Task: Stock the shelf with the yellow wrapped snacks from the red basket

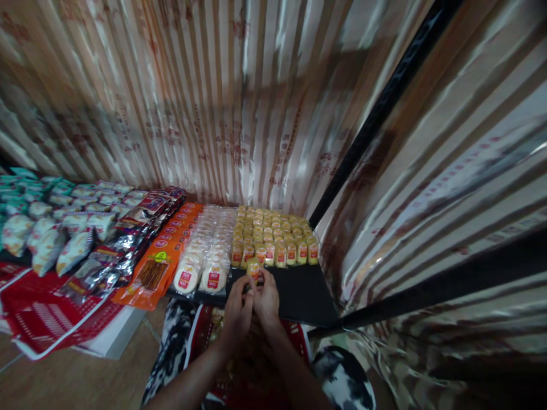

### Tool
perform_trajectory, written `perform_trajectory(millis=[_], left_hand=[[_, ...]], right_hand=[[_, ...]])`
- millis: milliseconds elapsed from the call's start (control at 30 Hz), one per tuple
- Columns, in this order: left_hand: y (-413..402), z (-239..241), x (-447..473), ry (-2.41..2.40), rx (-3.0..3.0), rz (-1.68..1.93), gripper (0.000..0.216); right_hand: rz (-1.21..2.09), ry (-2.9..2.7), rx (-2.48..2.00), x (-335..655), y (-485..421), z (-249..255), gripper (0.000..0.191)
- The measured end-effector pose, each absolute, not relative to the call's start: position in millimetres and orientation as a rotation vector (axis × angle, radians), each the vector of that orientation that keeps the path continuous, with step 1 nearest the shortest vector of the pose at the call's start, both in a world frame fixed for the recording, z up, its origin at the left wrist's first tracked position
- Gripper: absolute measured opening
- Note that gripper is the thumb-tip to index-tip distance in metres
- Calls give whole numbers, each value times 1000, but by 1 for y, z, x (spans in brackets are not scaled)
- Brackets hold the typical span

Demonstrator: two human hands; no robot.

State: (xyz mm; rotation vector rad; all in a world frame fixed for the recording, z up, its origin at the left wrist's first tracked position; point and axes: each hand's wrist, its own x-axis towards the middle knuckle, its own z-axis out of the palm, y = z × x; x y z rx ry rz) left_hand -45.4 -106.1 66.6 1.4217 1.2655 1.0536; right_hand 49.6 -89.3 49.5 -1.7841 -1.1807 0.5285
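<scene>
— What is held by the hands, and where?

— A small yellow packet with a red label (253,267) is pinched between the fingertips of both hands. The left hand (237,310) and the right hand (266,300) are pressed together, fingers curled narrowly around the packet, just above the front of the black shelf board (304,296).

— Where is that packet placed relative to the others?

— It is held just in front of the block of small yellow packets with red labels (273,233), which are lined up in rows at the back right of the board. The front row is nearly touched by it.

— What is seen beside that block?

— To its left, rows of round pale cakes in clear wrappers with red labels (205,253) are laid, then flat orange packets (164,253), then dark silvery foil packets (123,239). Further left, white and green bags (47,228) are spread out, with red printed sheets (47,322) below them.

— And behind and below?

— The display is backed by a shiny striped gold-and-cream curtain (205,102), crossed on the right by a black frame bar (380,114). Below the hands, a red basket (294,336) is partly hidden by the forearms; its contents cannot be made out.
</scene>
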Motion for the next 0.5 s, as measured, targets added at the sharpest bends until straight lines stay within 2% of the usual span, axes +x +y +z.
perform_trajectory(millis=[500], left_hand=[[-83,31,-67,1114,1297,1057,49]], right_hand=[[564,-1147,-1783,14,-53,41,32]])
